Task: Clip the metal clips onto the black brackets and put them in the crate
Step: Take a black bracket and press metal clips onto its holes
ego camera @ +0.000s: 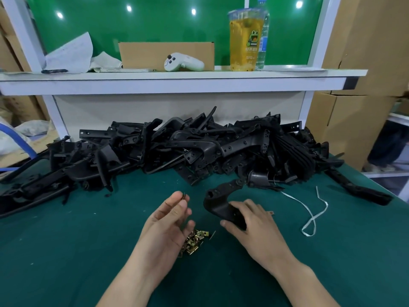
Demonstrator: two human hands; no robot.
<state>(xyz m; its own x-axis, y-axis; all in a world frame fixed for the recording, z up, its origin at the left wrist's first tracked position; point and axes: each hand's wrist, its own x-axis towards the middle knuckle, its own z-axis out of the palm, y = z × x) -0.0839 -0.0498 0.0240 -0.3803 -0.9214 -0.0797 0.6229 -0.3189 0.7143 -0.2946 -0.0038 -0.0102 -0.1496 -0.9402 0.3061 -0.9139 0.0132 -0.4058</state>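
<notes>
My right hand (250, 222) grips one curved black bracket (218, 197) just above the green mat, its perforated arm arching up and to the right. My left hand (170, 220) is raised beside it, palm turned inward, and pinches a small metal clip (184, 195) at the fingertips. A little heap of brass-coloured metal clips (195, 240) lies on the mat between my wrists. A big pile of black brackets (188, 147) stretches across the back of the mat. No crate is in view.
The green mat (77, 251) covers the table. A white strap (314, 216) lies at the right. On the white shelf (177, 82) stand a cardboard box (166, 52), a white controller (183, 62), a yellow drink cup (245, 41) and a bottle (263, 41). Cardboard cartons (354, 85) are stacked at right.
</notes>
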